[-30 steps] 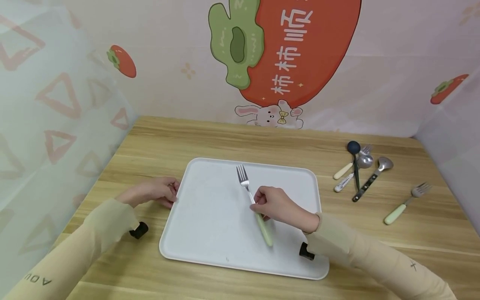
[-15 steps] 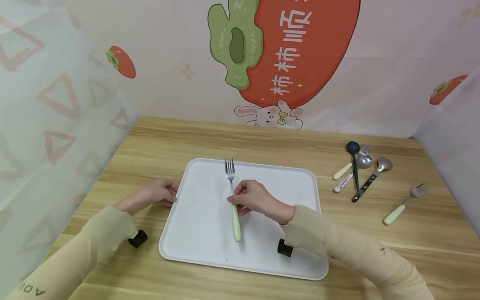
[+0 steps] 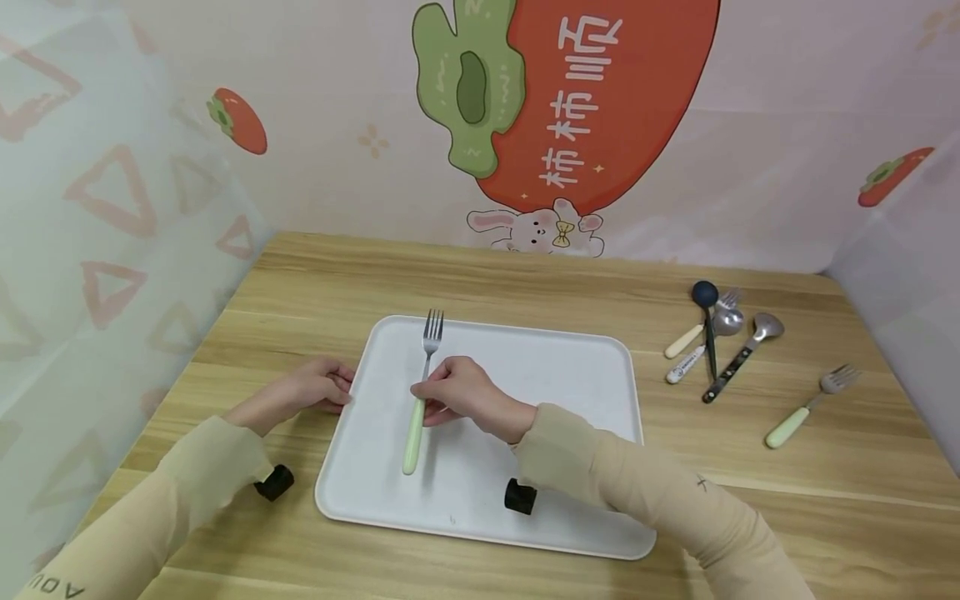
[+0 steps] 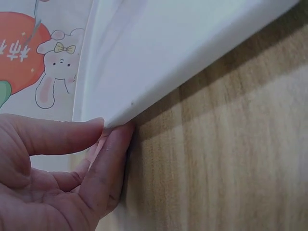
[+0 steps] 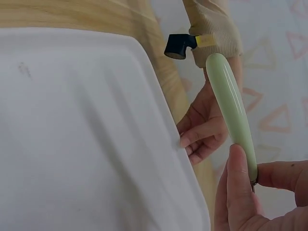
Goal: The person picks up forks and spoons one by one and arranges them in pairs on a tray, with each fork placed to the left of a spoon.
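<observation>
A fork (image 3: 414, 433) with a pale green handle is pinched by my right hand (image 3: 463, 390) where the handle meets the metal neck. It is over the left part of a white rectangular tray (image 3: 525, 375), tines toward the far edge, its shadow falling on the tray. In the right wrist view the green handle (image 5: 228, 96) stands off the tray surface. My left hand (image 3: 311, 385) is at the tray's left edge. The left wrist view shows that thumb and index finger (image 4: 108, 168) pinching the tray rim (image 4: 159, 94).
On the wooden table (image 3: 337, 283) to the right of the tray lies a cluster with a black ladle (image 3: 705, 293), a black-handled spoon (image 3: 742, 362) and other cutlery. Nearer the right edge is another green-handled fork (image 3: 787, 427). Printed cloth walls (image 3: 337, 167) enclose the back and sides.
My right hand has carried the fork leftward across the tray, and the fork has swung so its handle end points slightly left. My left hand stays at the tray's edge.
</observation>
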The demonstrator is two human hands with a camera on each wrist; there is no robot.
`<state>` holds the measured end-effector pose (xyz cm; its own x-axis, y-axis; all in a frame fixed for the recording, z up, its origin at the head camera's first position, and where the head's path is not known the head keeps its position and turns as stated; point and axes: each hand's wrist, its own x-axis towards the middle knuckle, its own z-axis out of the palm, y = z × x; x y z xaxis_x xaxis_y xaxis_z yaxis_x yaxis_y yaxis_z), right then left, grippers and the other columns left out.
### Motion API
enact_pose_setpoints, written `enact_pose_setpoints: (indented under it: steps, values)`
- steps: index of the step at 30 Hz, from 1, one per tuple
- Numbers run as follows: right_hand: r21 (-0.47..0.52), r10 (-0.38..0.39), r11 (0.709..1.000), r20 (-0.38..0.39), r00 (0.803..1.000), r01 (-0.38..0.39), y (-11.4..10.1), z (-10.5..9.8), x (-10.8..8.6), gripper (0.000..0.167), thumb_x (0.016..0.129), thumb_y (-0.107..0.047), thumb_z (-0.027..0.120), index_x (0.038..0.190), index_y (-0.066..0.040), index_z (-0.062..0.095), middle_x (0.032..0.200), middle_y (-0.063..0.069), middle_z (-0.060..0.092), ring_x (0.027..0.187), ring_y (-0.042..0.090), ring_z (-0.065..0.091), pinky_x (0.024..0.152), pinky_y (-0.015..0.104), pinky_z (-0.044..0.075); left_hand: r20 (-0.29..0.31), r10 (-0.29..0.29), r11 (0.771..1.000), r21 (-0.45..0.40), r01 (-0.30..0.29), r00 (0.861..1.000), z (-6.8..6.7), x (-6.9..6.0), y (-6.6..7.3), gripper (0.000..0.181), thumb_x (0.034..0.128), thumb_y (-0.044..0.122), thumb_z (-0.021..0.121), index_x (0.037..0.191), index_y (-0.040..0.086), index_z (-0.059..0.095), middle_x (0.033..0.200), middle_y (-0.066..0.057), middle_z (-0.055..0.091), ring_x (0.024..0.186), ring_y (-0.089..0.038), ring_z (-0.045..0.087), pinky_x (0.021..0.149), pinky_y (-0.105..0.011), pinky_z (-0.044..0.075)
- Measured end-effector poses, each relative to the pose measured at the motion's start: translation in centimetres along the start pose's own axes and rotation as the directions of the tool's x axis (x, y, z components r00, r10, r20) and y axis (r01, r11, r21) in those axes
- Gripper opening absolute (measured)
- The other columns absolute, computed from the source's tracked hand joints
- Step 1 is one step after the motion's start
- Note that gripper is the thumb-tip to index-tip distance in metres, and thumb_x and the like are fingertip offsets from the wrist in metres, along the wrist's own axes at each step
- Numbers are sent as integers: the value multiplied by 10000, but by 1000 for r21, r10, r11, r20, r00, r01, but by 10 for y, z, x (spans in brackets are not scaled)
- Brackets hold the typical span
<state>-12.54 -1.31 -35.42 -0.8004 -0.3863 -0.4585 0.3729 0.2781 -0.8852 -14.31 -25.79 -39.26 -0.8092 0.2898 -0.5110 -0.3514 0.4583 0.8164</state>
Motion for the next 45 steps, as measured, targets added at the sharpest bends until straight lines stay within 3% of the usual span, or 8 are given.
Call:
enact_pose_setpoints:
  steps: [7, 14, 22, 32, 41, 45]
  values:
    - [70, 31, 997, 10, 999, -32, 0, 16, 12, 128, 825, -61, 633, 807, 24, 539, 640, 113, 595, 503, 130, 597, 583, 286, 538, 20, -1, 1000, -13, 1, 1000, -2, -1, -2, 438, 795, -55, 555, 1153, -218, 362, 874, -100, 520, 750, -108, 536, 692, -255, 515]
    - [50, 49, 998, -26, 998, -48, 0, 36, 25, 148, 823, -76, 638, 726, 5, 561, 581, 82, 582, 478, 119, 597, 593, 294, 538, 103, 87, 994, -81, -78, 991, -12, 7, -16, 453, 753, 28, 644, 1078, -186, 411, 855, -112, 516, 762, -140, 549, 699, -270, 519]
    - [-10, 43, 999, -67, 997, -44, 2, 53, 37, 205, 816, -78, 646, 642, -7, 563, 517, 67, 565, 453, 135, 599, 552, 271, 532, 42, 7, 1000, -21, -6, 999, -2, -1, 0, 445, 790, -51, 549, 1150, -218, 348, 895, -111, 512, 772, -114, 540, 711, -266, 514]
    - [-115, 33, 992, -90, 995, -43, 6, 61, 43, 215, 814, -89, 653, 631, -9, 576, 583, 147, 636, 561, 228, 655, 538, 252, 524, 41, -7, 1000, -30, 8, 999, -3, 1, -1, 438, 784, -64, 538, 1143, -221, 343, 867, -86, 513, 750, -100, 540, 694, -245, 509]
    - [-235, -43, 972, -109, 993, 16, 6, 64, 46, 235, 812, -93, 645, 596, -10, 600, 594, 161, 641, 556, 230, 653, 510, 173, 478, 38, -10, 1000, -26, 11, 999, -3, 2, -2, 431, 775, -66, 533, 1134, -216, 347, 857, -81, 505, 746, -103, 534, 687, -241, 508]
    - [-256, -58, 966, -123, 991, 25, 8, 64, 47, 212, 807, -80, 641, 632, 39, 631, 597, 170, 639, 551, 230, 651, 476, 169, 464, 38, -11, 1000, -22, 12, 999, -3, 1, -1, 430, 781, -65, 538, 1136, -215, 346, 862, -84, 504, 745, -104, 535, 692, -247, 511]
